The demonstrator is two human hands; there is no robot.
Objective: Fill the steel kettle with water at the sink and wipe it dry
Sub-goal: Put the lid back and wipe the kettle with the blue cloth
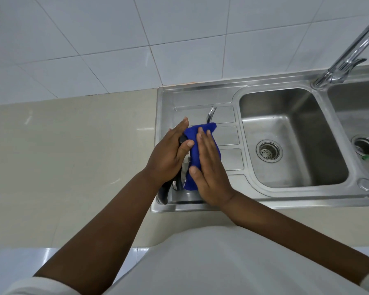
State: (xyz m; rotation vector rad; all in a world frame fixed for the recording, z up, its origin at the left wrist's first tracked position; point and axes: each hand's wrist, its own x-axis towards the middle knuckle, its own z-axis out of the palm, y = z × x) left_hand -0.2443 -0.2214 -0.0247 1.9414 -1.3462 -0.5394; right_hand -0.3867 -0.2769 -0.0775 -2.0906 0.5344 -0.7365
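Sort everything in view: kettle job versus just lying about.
Job: kettle, cloth, left hand, right hand, drainboard, tap.
Idle: right basin, green scrap in it, counter.

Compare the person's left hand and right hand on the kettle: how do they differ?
The left hand grips the steel kettle directly, thumb over its black top; the right hand touches only the blue cloth. The left hand's thumb is bent, while the right hand lies flat with straight fingers, pressing the blue cloth against the steel kettle. Both work on the steel kettle at the sink's drainboard.
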